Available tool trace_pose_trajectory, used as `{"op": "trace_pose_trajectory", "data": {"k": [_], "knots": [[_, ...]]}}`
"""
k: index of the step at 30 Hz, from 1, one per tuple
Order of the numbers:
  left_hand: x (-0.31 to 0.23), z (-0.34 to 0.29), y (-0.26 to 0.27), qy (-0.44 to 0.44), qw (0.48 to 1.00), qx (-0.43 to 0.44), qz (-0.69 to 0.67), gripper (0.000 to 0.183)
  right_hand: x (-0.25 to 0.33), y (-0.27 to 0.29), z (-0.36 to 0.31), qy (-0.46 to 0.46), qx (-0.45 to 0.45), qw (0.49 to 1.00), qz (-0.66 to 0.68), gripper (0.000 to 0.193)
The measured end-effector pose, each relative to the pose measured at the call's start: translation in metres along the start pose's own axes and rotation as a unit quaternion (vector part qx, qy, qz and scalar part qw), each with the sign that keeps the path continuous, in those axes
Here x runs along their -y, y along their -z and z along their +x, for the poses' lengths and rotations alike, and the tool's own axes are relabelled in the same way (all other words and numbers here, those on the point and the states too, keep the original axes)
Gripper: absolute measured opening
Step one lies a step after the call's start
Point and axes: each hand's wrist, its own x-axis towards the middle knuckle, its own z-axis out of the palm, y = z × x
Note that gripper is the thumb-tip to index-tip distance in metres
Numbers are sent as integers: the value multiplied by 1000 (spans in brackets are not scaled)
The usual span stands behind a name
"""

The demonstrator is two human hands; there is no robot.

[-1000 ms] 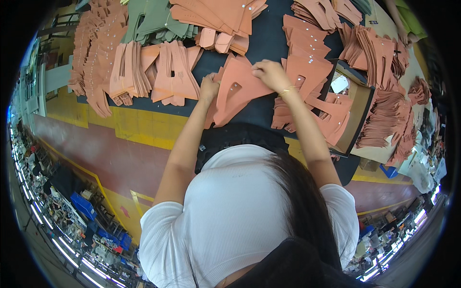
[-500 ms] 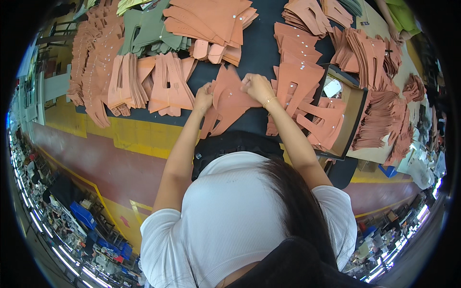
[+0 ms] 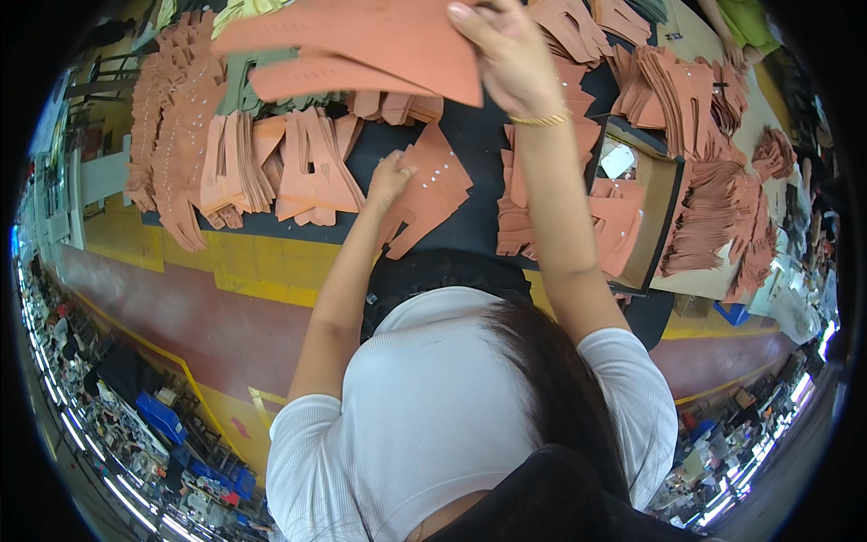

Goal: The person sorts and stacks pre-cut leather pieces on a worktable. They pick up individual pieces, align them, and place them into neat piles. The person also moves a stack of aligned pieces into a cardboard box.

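Note:
My right hand is raised at the top middle, its thumb and fingers closed on the right end of a few flat salmon-orange cut pieces. These spread leftward in the air, slightly blurred, over the green stack. Lower down, my left hand is closed at the left edge of a small salmon-orange stack lying on the dark table. That stack has several small white marks on top and a forked lower end. Whether the pieces are leather or another sheet material, I cannot tell.
Tall stacks of salmon-orange pieces line the left side, with green pieces behind. At right stands an open black-edged box holding similar pieces. More stacks lie beyond it. Another person's arm shows at the far right.
My right hand has risen up and away from the table, now with several orange pieces in it. The left hand has stayed at the small stack, whose white marks now show.

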Motion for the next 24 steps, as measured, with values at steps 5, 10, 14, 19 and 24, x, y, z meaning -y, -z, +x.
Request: {"op": "trace_pose_trajectory", "data": {"k": [5, 10, 14, 19, 24], "knots": [[19, 10, -5, 12, 999, 15, -46, 41, -79, 26, 27, -121, -128, 973, -147, 36], [26, 7, 0, 42, 995, 46, -83, 34, -90, 118, -27, -111, -117, 885, -438, 41], [20, 7, 3, 53, 989, 53, -129, 29, -57, 188, -72, -163, -29, 621, -766, 33], [11, 2, 4, 49, 989, 41, -136, 30, -42, 212, -106, -139, 55, 566, -810, 36], [5, -2, 7, 33, 992, 34, -120, 27, -42, 207, -110, -121, 68, 527, -838, 39]]}}
